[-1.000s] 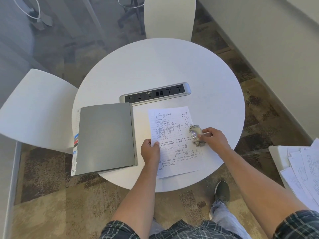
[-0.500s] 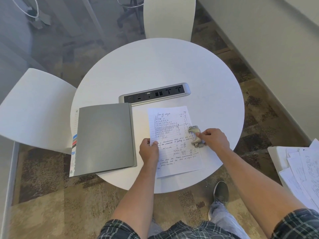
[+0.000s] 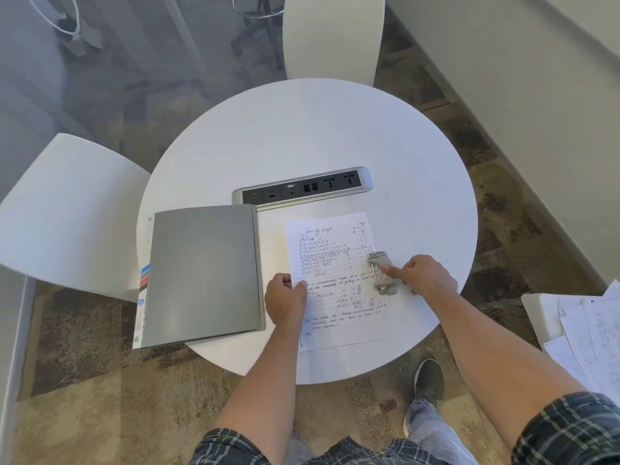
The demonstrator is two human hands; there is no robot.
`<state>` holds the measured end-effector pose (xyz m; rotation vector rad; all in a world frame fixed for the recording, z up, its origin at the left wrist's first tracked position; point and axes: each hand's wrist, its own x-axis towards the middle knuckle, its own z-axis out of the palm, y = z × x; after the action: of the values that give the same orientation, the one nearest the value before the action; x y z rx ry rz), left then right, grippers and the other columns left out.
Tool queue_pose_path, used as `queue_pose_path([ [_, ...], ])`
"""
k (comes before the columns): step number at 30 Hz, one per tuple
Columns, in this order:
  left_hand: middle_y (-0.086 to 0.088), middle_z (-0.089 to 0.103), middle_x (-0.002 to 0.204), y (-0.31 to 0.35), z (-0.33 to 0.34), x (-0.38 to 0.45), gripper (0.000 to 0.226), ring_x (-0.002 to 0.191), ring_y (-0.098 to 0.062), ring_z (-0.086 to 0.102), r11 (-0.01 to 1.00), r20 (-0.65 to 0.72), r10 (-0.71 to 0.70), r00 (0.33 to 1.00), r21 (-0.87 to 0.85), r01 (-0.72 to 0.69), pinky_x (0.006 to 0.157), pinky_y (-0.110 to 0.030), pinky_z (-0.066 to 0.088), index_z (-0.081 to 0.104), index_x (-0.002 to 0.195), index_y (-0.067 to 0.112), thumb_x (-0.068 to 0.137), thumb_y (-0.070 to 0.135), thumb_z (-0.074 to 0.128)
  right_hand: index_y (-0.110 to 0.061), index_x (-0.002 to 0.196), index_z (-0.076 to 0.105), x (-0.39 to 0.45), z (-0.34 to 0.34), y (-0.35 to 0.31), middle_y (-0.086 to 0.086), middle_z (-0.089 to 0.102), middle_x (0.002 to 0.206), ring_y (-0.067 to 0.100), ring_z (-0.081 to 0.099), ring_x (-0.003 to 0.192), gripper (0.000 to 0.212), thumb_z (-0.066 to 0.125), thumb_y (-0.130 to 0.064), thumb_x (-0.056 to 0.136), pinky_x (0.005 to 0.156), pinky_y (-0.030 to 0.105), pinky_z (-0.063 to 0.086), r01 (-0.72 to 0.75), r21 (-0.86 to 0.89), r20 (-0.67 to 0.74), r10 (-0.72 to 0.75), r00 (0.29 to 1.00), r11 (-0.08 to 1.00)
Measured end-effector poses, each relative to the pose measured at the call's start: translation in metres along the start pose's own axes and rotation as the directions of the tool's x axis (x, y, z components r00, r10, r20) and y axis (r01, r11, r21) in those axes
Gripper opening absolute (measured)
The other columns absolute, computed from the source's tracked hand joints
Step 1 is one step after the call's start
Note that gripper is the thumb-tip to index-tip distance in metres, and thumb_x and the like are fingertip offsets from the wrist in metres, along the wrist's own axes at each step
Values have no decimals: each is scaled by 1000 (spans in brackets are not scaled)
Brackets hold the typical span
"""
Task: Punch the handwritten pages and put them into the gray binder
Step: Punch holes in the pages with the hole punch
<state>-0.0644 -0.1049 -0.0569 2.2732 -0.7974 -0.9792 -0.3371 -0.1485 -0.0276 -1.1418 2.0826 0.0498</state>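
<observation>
The handwritten page (image 3: 339,283) is laid flat near the front of the round table (image 3: 302,129), its long axis running away from the person, just right of the closed gray binder (image 3: 204,273). The hole punch (image 3: 382,271) is set over the page's right long edge, about midway along it. It is touched by the right hand (image 3: 426,275), whose forefinger is stretched onto its top; whether the thumb is closed on its side cannot be told. The page's left edge is pinched by the left hand (image 3: 285,297). Since the punch lies on the far side of the page from the binder, the right hand is judged nearer for the pressing. Beyond the page, a power strip (image 3: 302,189) is sunk into the table. More loose pages (image 3: 587,333) are piled well to the right of it.
</observation>
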Motion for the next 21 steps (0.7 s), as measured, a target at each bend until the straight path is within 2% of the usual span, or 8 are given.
queue_pose_path([
  [2, 9, 62, 79, 0, -1, 1, 20, 72, -17, 62, 1000, 10, 0, 1000, 6, 0, 58, -27, 42, 61, 86, 21, 80, 26, 79, -19, 74, 61, 1, -1, 1, 3, 77, 79, 23, 75, 81, 71, 66, -90, 63, 78, 38, 53, 7, -12, 8, -7, 1000, 1000],
  [6, 7, 62, 83, -3, 0, 6, 20, 72, -17, 61, 1000, 21, 4, 1000, 30, -4, 60, -27, 43, 62, 88, 21, 80, 28, 78, -11, 90, 70, 8, -1, 4, 5, 77, 80, 24, 74, 78, 82, 67, -89, 63, 86, 47, 59, 6, 6, 70, -7, 998, 1000],
  [8, 7, 62, 83, -5, 1, 8, 19, 73, -16, 60, 999, 23, 16, 1000, 36, -16, 60, -27, 43, 62, 87, 22, 81, 28, 78, -10, 95, 69, 11, -1, 5, 6, 76, 84, 25, 73, 81, 81, 69, -85, 65, 87, 50, 59, 8, 22, 116, -10, 993, 1000],
  [11, 7, 62, 82, -9, 3, 10, 18, 74, -17, 61, 998, 25, 28, 999, 54, -29, 60, -28, 44, 62, 86, 22, 80, 30, 77, -9, 95, 66, 16, -2, 4, 8, 76, 90, 27, 73, 83, 75, 73, -79, 69, 86, 47, 60, -22, 46, 152, 14, 988, 999],
  [15, 7, 62, 82, -12, 2, 13, 19, 72, -17, 60, 997, 29, 28, 999, 68, -30, 60, -28, 44, 62, 87, 22, 81, 32, 77, -16, 86, 64, 13, -2, -5, 2, 71, 80, 23, 70, 77, 77, 64, -90, 66, 75, 35, 52, -6, -147, 55, 14, 998, 989],
  [18, 7, 61, 80, -10, 0, 13, 20, 71, -18, 61, 998, 47, 17, 999, 62, -20, 59, -27, 41, 60, 84, 22, 81, 31, 78, -17, 84, 64, 9, -2, -6, 0, 71, 79, 22, 69, 76, 77, 62, -92, 65, 71, 35, 49, -3, -157, 18, 6, 1000, 988],
  [21, 7, 61, 79, -6, -2, 11, 20, 76, -21, 66, 997, 58, 17, 998, 74, -22, 58, -27, 40, 59, 83, 22, 81, 30, 77, -24, 82, 58, -1, 6, -2, -5, 69, 82, 19, 67, 77, 61, 60, -85, 76, 73, 36, 51, 69, -123, -42, -74, 996, 990],
])
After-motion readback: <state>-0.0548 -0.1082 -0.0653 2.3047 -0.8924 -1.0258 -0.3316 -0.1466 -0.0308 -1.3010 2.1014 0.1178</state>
